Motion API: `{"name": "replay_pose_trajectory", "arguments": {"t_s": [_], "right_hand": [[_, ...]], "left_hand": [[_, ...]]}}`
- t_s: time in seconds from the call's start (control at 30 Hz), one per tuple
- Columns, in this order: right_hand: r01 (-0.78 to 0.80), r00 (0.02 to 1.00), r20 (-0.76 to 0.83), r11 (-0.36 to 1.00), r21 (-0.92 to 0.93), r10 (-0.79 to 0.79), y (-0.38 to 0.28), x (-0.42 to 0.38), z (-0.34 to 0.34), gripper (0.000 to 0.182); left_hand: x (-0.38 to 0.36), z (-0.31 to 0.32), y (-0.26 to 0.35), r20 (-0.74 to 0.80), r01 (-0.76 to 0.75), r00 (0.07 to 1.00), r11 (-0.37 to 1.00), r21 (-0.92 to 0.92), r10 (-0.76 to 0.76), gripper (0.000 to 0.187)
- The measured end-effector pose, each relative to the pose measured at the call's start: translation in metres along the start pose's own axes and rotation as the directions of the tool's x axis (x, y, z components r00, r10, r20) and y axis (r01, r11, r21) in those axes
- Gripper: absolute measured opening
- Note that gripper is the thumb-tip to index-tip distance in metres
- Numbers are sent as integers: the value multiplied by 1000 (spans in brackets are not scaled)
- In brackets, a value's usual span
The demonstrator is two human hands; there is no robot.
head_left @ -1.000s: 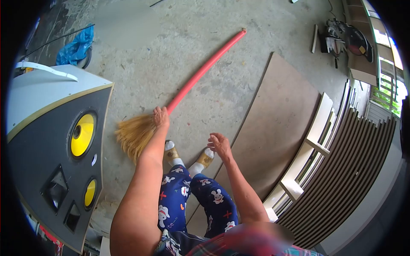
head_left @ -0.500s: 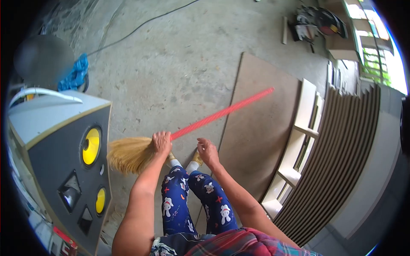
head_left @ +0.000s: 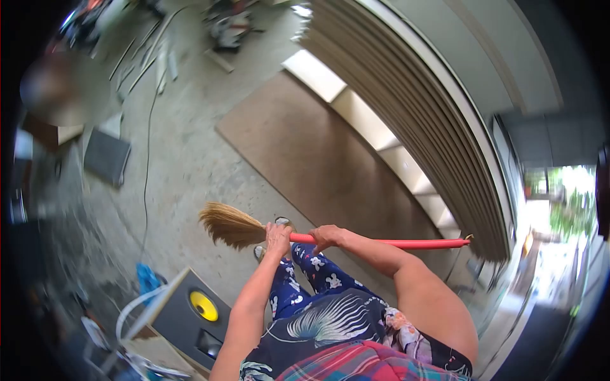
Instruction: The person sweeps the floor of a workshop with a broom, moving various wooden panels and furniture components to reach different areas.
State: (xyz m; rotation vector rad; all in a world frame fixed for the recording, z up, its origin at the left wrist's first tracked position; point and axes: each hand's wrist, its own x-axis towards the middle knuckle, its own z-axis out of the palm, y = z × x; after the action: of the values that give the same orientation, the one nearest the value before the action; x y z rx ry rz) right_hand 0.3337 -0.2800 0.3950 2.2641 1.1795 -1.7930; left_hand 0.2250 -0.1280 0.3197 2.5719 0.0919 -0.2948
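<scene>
A straw broom with a red handle lies across in front of my body, its bristles pointing left. My left hand is closed around the base of the handle, where it meets the bristles. Farther along the red handle, my right hand grips it with the fingers wrapped round. The handle's far end, with a small loop, sticks out to the right beyond my right forearm. Below the broom are my legs in blue patterned trousers.
A brown board lies flat on the concrete floor. A white shelf frame runs beside it, along a folded ribbed shutter. A speaker cabinet with a yellow cone stands at lower left. A dark cable crosses the floor.
My right hand has closed on the broom handle, which it was apart from before. The view has turned to the right. The handle now lies nearly level instead of slanting up and away.
</scene>
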Motion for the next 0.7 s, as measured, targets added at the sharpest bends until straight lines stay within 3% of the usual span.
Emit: {"name": "replay_pose_trajectory", "arguments": {"t_s": [0.1,0.13,0.2,0.27,0.4,0.53,0.63,0.67,0.7], "right_hand": [[-160,974,-156,986,38,164,15,-33,68,42],[-187,922,-329,978,89,206,26,-30,101,25],[-170,720,-661,977,130,213,16,-55,144,18],[-139,483,-851,977,159,207,-1,-75,180,8],[-95,478,-808,935,341,344,-30,-86,241,9],[-90,539,-699,857,508,471,-81,-134,299,15],[-34,480,-648,751,659,591,-103,-169,346,20],[7,548,-592,705,709,590,-104,-185,356,34],[40,538,-578,667,744,613,-101,-195,370,38]], "left_hand": [[-16,-9,2,143,-130,984,975,182,104,18],[-18,-10,0,209,-156,973,952,262,102,18],[-31,-17,-2,331,-221,939,902,371,94,19],[-43,-27,-8,407,-298,907,845,443,106,20],[-57,-39,-7,543,-445,829,747,493,135,20],[-77,-46,24,654,-603,732,629,490,192,17],[-85,-40,62,681,-715,659,547,436,319,23],[-83,-32,77,649,-746,649,498,441,396,26],[-81,-18,93,615,-771,634,451,450,470,29]]}}
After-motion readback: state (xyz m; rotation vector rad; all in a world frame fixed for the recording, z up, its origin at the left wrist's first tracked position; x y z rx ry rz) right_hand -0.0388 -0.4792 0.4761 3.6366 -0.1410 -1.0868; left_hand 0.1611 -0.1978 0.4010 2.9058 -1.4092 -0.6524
